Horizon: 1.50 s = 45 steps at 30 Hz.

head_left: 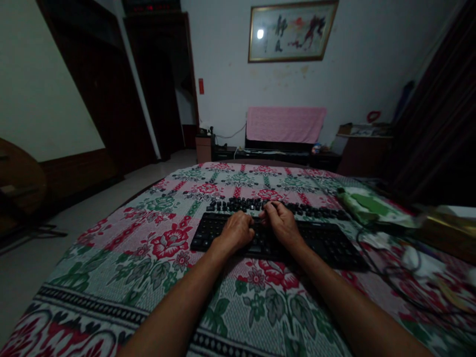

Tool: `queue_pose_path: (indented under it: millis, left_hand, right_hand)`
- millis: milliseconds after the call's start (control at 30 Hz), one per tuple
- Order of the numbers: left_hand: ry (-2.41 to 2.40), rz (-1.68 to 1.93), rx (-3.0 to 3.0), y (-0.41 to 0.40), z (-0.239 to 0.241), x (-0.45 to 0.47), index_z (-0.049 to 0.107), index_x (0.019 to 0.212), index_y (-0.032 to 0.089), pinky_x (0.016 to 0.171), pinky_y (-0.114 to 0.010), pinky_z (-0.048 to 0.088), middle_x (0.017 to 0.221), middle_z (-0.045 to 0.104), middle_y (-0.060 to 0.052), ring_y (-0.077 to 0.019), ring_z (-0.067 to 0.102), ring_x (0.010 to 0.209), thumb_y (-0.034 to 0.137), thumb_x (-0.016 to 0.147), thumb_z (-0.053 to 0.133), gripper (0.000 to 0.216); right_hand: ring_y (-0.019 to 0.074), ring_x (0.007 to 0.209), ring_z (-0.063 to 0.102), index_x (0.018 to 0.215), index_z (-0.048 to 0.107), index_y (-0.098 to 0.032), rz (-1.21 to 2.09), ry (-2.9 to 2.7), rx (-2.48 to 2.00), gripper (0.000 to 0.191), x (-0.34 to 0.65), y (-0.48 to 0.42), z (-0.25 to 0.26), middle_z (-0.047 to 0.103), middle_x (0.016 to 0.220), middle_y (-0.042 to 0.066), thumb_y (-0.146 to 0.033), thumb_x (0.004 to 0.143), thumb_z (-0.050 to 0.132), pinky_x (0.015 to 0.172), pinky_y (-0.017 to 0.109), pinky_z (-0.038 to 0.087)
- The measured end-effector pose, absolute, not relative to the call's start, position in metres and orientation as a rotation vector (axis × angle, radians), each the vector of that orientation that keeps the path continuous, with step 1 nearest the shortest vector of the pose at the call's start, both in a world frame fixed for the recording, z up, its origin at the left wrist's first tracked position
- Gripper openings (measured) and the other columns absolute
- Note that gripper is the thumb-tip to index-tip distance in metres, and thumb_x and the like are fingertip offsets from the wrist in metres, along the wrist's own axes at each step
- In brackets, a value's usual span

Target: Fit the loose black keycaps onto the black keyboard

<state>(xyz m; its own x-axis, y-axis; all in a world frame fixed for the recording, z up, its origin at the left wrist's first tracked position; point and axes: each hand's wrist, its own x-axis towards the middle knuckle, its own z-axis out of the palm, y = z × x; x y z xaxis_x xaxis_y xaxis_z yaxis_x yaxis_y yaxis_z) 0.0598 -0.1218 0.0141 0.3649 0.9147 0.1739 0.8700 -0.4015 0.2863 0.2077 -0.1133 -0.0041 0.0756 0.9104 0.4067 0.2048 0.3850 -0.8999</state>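
A black keyboard lies across the flowered tablecloth in front of me; part of its left section shows bare spots where keycaps are off. Just beyond its back edge, loose black keycaps are spread in a long uneven row. My left hand rests over the left-middle of the keyboard, its fingers curled together. Close beside it, my right hand is raised over the keyboard's back edge with thumb and fingers pinched. Whatever either hand grips is too small and dark to make out.
The flowered tablecloth covers the table. To the right lie a green-and-white tissue pack, crumpled white tissue, a black cable and a box. A pink cloth hangs over a screen against the far wall.
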Motion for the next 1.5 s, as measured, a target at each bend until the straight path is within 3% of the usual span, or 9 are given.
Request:
queue_pose_path:
  millis: [100,400,667,1200,1500]
  left_hand:
    - [1.672,0.467,2.447,-0.12,0.014,0.06,0.067,0.095,0.019,0.084,-0.027,0.044,0.098,0.066,-0.008,-0.0196,0.06,0.095,0.019,0.071,0.052,0.029]
    - [1.637,0.468,2.364,-0.116,0.015,0.057,0.071,0.089,0.017,0.077,-0.024,0.046,0.086,0.071,-0.006,-0.0178,0.064,0.084,0.018,0.069,0.054,0.026]
    - [1.767,0.594,2.371,-0.077,0.024,0.048,0.069,0.1,0.02,0.085,-0.024,0.045,0.097,0.07,-0.004,-0.0174,0.063,0.093,0.022,0.072,0.055,0.032]
    - [1.659,0.227,2.551,-0.031,0.016,0.068,0.067,0.106,0.026,0.085,-0.022,0.045,0.102,0.069,-0.001,-0.0173,0.061,0.098,0.018,0.068,0.058,0.039]
    - [1.641,0.246,2.518,-0.029,0.013,0.068,0.066,0.109,0.025,0.085,-0.021,0.045,0.103,0.069,-0.001,-0.0167,0.061,0.099,0.018,0.069,0.058,0.041]
  right_hand:
    - [0.0126,0.05,0.055,0.086,0.052,-0.019,0.723,-1.393,-1.087,0.033,0.212,-0.111,-0.004,0.064,0.069,0.002,-0.051,0.083,0.046,0.051,0.025,0.047]
    - [0.0127,0.049,0.056,0.085,0.052,-0.019,0.694,-1.413,-1.143,0.03,0.216,-0.11,-0.009,0.063,0.068,0.002,-0.048,0.084,0.043,0.049,0.024,0.045]
    - [0.0127,0.049,0.056,0.087,0.053,-0.019,0.649,-1.436,-1.177,0.028,0.215,-0.11,-0.013,0.064,0.066,0.001,-0.045,0.084,0.043,0.049,0.024,0.044]
    - [0.0104,0.046,0.055,0.081,0.053,-0.019,0.71,-1.376,-1.13,0.025,0.214,-0.111,-0.009,0.064,0.063,0.0,-0.043,0.082,0.045,0.048,0.022,0.044]
    - [0.0096,0.046,0.054,0.081,0.053,-0.018,0.697,-1.387,-1.124,0.024,0.214,-0.111,-0.009,0.062,0.062,-0.001,-0.041,0.083,0.044,0.047,0.021,0.044]
